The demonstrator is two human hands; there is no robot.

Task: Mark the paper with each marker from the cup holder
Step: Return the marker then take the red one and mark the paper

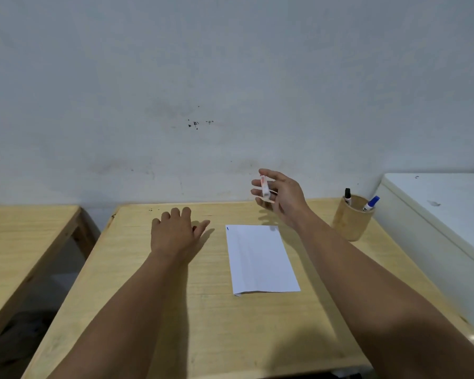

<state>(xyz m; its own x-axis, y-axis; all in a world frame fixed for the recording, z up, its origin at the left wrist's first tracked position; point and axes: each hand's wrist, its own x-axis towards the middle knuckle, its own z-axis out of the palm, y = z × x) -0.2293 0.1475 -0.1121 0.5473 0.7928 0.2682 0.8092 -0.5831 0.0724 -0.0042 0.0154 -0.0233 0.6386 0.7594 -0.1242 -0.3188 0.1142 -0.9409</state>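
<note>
Bare forearms reach in over the pale, grainy wooden desk (203, 324). Left hand (173, 233) lies flat near the far edge, fingers spread, grip open on nothing. White paper (260, 259), creased, lies mid-desk with a small blue mark (227, 228) at its far left corner. Right hand (281, 196) hovers above the paper's far edge, grip closed on a blurred white-and-red marker (264, 187). Round wooden cup (352, 221) stands at the far right corner, holding a black marker (347, 196) and a blue marker (370, 203). Beyond: scuffed grey wall (203, 77).
</note>
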